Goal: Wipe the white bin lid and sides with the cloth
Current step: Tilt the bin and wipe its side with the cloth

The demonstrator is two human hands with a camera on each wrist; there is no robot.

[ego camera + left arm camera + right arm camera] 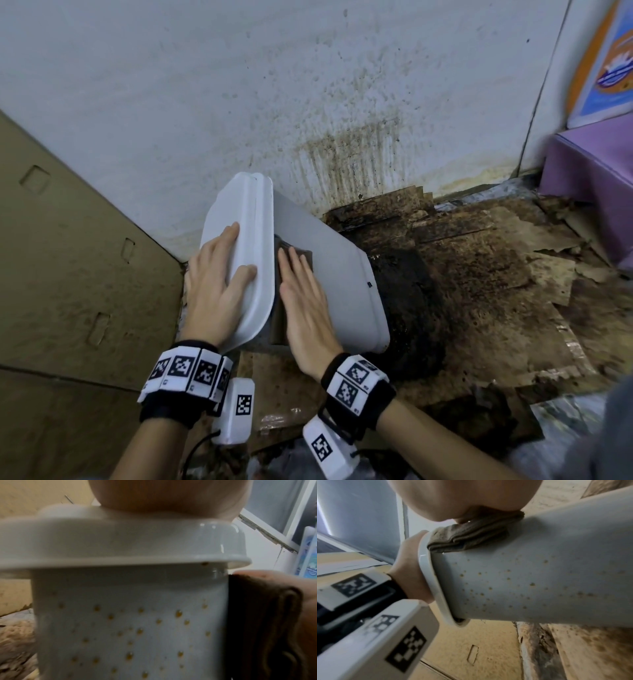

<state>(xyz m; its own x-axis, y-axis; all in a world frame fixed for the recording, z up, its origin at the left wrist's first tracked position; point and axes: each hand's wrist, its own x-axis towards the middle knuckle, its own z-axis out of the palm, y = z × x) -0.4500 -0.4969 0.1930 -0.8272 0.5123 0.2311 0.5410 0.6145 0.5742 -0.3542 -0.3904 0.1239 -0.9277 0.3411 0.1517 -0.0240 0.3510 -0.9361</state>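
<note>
While tilted toward 10 o'clock in the head view, white bin [342,274] propped on stained floor [496,291], base at 4 o'clock, top at 10 o'clock.

Nearest, at 6 o'clock: both wrists banded with black-and-white marker cuffs [185,370].

Left hand [212,281] laid flat on the lid [239,222], fingers straight and slightly spread, thumb over the lid's rim; nothing gripped.

Right hand [305,308] laid flat on the bin's upward-facing side, fingers straight and together, pressing the folded brown cloth [294,253] against the plastic just below the lid rim; cloth edges visible past the fingertips at 12 o'clock and along the hand at 9 o'clock.

Right wrist view: cloth [471,536] folded in several layers, squeezed between palm and bin wall, touching the lid's flange.

Left wrist view: lid [120,540] seated on the bin, adjoining side [128,628] dotted with small brown droplets.

Farther, at 9 o'clock: tan cardboard panel [68,257] leaning beside the bin.

Farthest, at 12 o'clock: pale wall [274,85] with brown streaks; at 2 o'clock, purple-covered furniture [589,171].
</note>
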